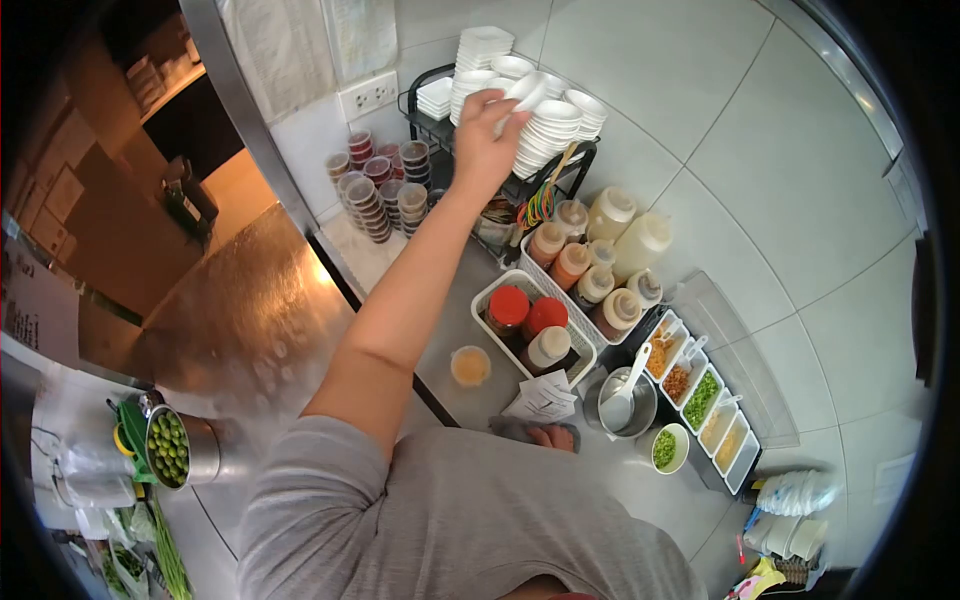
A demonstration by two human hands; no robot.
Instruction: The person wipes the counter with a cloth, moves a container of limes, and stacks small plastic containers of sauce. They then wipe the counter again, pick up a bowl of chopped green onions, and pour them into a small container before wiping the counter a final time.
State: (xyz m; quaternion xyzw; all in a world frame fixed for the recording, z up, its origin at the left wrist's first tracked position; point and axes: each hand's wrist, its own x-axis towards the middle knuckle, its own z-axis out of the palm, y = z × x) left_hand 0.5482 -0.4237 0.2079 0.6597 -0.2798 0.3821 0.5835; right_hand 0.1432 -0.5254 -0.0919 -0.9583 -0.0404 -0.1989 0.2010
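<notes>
My left hand (485, 135) is stretched out to the black rack (430, 125) at the back and is closed on a small white dish (525, 93) at the top of the stacks of white dishes (555, 125). My right hand (552, 437) rests low on the steel counter, pressed on a grey cloth (515, 428); only its fingers show past my grey shirt. Folded paper slips (543, 398) lie just above that hand.
White baskets (500, 285) hold sauce squeeze bottles. A small cup of orange sauce (470, 366), a steel pot with a ladle (625, 405), a tray of garnish compartments (700, 398) and a bowl of chopped greens (667, 448) sit nearby. Stacked lidded cups (375, 185) stand back left. A pot of green limes (170, 447) sits left.
</notes>
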